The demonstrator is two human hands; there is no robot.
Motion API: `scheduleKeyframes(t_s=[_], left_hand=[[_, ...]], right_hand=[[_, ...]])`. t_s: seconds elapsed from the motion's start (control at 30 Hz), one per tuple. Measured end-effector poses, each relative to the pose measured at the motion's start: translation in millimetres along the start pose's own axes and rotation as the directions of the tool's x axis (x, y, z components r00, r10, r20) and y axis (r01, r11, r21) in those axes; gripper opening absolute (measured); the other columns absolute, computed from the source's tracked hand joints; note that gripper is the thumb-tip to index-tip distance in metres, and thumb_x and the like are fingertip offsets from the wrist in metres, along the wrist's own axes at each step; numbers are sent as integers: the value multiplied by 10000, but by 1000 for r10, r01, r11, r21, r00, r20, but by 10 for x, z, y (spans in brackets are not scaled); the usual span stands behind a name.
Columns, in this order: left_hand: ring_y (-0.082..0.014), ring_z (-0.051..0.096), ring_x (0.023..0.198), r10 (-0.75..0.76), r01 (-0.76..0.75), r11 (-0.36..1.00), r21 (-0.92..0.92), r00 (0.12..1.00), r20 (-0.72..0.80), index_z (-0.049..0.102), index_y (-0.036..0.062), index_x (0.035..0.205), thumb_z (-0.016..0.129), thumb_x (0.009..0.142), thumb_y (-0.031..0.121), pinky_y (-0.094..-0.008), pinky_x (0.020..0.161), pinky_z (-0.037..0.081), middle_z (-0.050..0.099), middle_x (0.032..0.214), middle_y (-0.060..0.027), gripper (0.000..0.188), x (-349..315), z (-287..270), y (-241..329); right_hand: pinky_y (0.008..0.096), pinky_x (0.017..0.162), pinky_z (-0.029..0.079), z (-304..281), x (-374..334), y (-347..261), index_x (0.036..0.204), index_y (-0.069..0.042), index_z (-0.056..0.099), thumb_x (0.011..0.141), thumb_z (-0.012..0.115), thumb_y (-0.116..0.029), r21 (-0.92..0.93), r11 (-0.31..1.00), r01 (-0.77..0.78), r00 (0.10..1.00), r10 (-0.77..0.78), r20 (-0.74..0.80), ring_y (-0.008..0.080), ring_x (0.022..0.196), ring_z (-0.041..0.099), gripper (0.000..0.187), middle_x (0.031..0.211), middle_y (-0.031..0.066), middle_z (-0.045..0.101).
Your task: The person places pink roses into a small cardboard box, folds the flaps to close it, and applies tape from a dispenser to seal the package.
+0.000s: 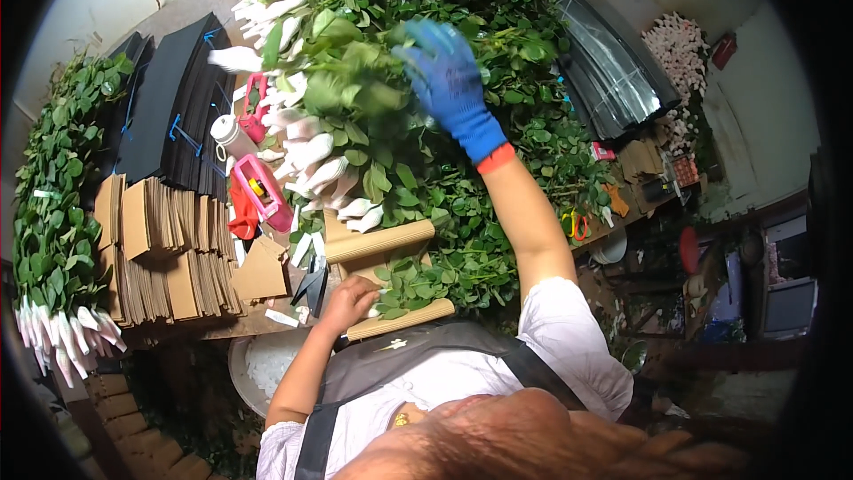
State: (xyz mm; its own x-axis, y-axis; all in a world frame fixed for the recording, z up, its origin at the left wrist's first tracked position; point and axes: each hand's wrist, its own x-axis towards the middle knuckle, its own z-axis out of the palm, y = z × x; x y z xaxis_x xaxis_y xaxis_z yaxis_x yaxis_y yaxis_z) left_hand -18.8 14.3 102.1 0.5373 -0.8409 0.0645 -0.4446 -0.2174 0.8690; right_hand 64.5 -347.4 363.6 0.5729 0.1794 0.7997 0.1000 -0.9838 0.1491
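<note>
My bare left hand [352, 304] rests at the left end of a sheet of corrugated cardboard [378, 243] with curled-up long edges. Its fingers are bent together; what lies under them is hidden. Leafy green stems [422, 284] lie in the cardboard. My right hand [444, 76], in a blue glove with an orange cuff, reaches over the big leafy pile. It is shut on a flower stem with blurred leaves [351, 80], whose white-wrapped head [235, 60] points left. Beneath it is a heap of similar stems [489, 196], their white-wrapped heads [311, 153] along the left side.
Cardboard pieces [178, 258] stand stacked at left, with black sheets [173, 107] behind. Near them are a pink tape dispenser [264, 193], a white bottle [233, 136] and black scissors [311, 286]. Clear plastic sleeves [613, 62] and orange-handled scissors [577, 226] lie right. A leafy bundle [58, 213] stands far left.
</note>
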Motion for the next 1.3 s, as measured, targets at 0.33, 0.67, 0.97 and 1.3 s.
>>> scheduleKeyframes(t_s=[0.33,0.67,0.97,1.3], left_hand=[[-309,668,855,-78,79,995,-58,997,26,716,12,958,752,852,121,-382,758,534,685,924,-137,156,42,-36,146],[-247,621,1173,-224,235,943,-236,972,73,449,42,1387,812,802,123,-356,1006,499,633,1289,-156,693,27,23,-167],[-180,611,1119,-176,94,812,-576,981,-87,338,65,1468,826,778,11,-319,932,544,532,1369,-120,847,-52,127,-155],[-173,617,1050,-163,129,933,-337,984,-73,501,113,1352,806,780,31,-308,876,532,542,1207,-89,653,-79,135,-304]], right_hand=[[424,947,457,-1124,-1242,-265,1359,-251,598,882,621,-165,-75,990,-117,946,134,294,261,1088,566,485,1215,19,618],[400,785,501,-1066,-2566,-778,1236,-263,666,798,671,-107,148,964,-220,638,27,770,251,906,633,464,1054,17,663],[421,833,524,-1256,-2451,-794,1225,-239,656,841,686,-226,-47,967,-250,374,141,917,269,964,654,386,1061,33,662],[423,1138,387,-913,-1924,-920,1486,-137,447,866,699,-536,181,583,-792,516,481,709,355,1382,465,779,1528,199,438]])
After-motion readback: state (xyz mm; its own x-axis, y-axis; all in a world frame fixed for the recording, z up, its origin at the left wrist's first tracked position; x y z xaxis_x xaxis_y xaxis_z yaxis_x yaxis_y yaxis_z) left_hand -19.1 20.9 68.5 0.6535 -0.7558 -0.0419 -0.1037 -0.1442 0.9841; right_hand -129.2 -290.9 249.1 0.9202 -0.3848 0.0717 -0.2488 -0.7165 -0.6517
